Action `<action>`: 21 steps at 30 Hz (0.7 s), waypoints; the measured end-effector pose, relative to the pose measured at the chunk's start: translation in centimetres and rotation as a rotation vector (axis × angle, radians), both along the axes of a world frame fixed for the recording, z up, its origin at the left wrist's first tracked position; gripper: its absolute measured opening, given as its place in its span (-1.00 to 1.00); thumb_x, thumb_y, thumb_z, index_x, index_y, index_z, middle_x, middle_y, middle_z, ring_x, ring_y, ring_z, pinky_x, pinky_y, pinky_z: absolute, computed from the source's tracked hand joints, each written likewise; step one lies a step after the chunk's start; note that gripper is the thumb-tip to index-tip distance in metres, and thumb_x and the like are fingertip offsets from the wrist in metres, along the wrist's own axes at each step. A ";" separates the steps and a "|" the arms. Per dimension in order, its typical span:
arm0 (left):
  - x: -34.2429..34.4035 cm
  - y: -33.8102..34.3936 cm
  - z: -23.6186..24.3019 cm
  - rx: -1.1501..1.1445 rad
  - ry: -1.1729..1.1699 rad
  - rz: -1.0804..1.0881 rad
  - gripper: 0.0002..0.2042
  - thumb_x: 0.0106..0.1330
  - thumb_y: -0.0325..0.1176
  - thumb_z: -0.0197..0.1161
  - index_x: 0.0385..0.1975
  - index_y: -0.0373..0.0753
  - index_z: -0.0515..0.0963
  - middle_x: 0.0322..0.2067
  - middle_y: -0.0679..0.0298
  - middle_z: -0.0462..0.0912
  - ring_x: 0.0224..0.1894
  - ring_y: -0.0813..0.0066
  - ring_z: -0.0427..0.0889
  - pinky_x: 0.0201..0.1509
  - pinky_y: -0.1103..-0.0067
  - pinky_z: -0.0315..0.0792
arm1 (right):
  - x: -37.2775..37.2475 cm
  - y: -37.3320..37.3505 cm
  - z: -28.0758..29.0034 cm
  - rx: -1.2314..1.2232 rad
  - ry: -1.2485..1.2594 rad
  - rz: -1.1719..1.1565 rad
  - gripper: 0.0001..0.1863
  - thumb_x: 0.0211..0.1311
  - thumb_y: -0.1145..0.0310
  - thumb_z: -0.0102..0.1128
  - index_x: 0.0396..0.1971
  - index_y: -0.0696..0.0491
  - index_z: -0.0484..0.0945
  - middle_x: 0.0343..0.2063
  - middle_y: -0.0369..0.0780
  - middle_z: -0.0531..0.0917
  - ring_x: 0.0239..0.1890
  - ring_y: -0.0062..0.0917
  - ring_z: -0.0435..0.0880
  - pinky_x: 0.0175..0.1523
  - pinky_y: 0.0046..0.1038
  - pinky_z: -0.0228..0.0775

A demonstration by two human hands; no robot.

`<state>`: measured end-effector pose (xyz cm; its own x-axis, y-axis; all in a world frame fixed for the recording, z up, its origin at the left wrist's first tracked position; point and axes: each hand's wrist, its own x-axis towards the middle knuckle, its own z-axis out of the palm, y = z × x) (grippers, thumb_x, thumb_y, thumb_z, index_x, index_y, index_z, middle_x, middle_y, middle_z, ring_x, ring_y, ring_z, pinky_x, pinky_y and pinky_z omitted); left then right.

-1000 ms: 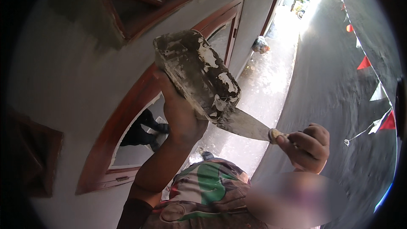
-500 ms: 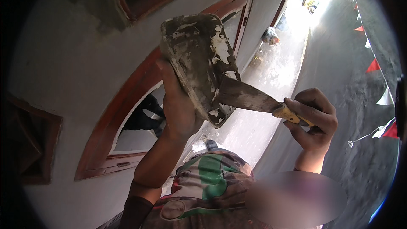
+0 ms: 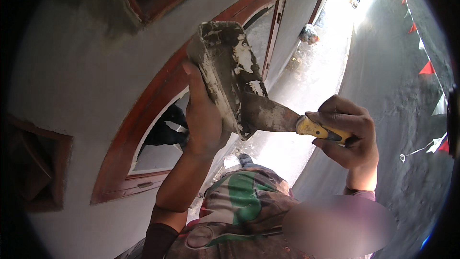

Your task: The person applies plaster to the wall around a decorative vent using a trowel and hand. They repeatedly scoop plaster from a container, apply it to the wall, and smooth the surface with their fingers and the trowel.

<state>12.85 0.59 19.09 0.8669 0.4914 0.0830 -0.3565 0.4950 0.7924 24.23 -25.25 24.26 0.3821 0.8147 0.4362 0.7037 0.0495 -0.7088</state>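
Note:
My left hand [image 3: 203, 115] is closed round the side of a rectangular plaster tray [image 3: 223, 67], smeared inside with dark grey paste and white patches. The tray is held up and tilted in front of my chest. In my right hand [image 3: 350, 132] is a putty knife [image 3: 275, 114], gripped by its yellow and black handle. Its wide blade, coated with grey paste, reaches left into the lower right part of the tray. The tip of the blade is hard to tell apart from the paste.
On the left a pale wall [image 3: 96, 86] holds red-brown wooden window frames [image 3: 148, 108]. A dark grey wall [image 3: 378, 100] with a string of red and white pennants [image 3: 427, 68] runs along the right. Between them lies a bright paved alley [image 3: 318, 67] with a bundle [image 3: 309, 34] beside it.
The tray has turned and tilted more on its side, its top edge shifting right. My right hand and the putty knife have moved slightly left, the blade still at the tray.

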 end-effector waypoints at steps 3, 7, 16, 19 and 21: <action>0.3 -0.2 -1.1 -0.002 0.019 0.082 -0.19 0.63 0.37 -0.30 0.53 -0.26 0.22 0.36 0.13 0.47 0.32 0.28 0.56 0.43 0.36 0.48 | -1.3 0.0 -0.8 -0.073 0.227 -0.058 -0.51 -0.03 0.67 0.44 0.02 0.22 0.79 -0.30 -0.19 0.71 -0.32 -0.56 0.68 -0.24 -0.47 0.48; 0.1 0.0 -2.7 -0.022 0.122 0.174 -0.17 0.63 0.38 -0.28 0.58 -0.25 0.13 0.42 0.11 0.38 0.40 0.26 0.46 0.50 0.34 0.38 | -1.9 0.6 -1.2 -0.122 0.562 -0.103 -0.60 0.12 0.63 0.45 0.02 0.23 0.78 -0.31 -0.24 0.72 -0.38 -0.67 0.61 -0.32 -0.54 0.41; -0.8 0.3 -4.9 -0.178 0.124 0.168 -0.22 0.68 0.30 -0.30 0.58 -0.27 0.12 0.37 0.08 0.45 0.30 0.24 0.58 0.43 0.34 0.47 | 0.4 1.1 0.8 -0.106 0.858 -0.243 -0.62 0.20 0.54 0.49 0.04 0.23 0.71 -0.38 -0.28 0.75 -0.50 -0.79 0.54 -0.47 -0.65 0.28; -1.9 0.4 -9.1 -0.220 0.048 0.042 -0.25 0.66 0.32 -0.29 0.55 -0.18 0.21 0.37 0.15 0.47 0.33 0.25 0.55 0.43 0.33 0.47 | 0.9 2.5 3.7 -0.016 0.587 -0.203 -0.66 0.24 0.53 0.49 0.00 0.25 0.69 -0.34 -0.26 0.77 -0.39 -0.70 0.65 -0.34 -0.60 0.48; -2.4 0.0 -9.5 -0.239 0.026 -0.012 -0.25 0.65 0.33 -0.28 0.54 -0.17 0.23 0.33 0.15 0.51 0.29 0.25 0.58 0.41 0.31 0.49 | 2.0 4.0 6.5 0.035 0.410 -0.214 -0.79 0.27 0.55 0.46 -0.13 0.27 0.72 -0.31 -0.23 0.79 -0.21 -0.61 0.75 -0.12 -0.52 0.65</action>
<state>10.47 0.57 9.60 0.8732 0.4841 -0.0567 -0.3306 0.6737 0.6610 26.18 -21.27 30.74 0.6869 0.6861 0.2397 0.3623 -0.0374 -0.9313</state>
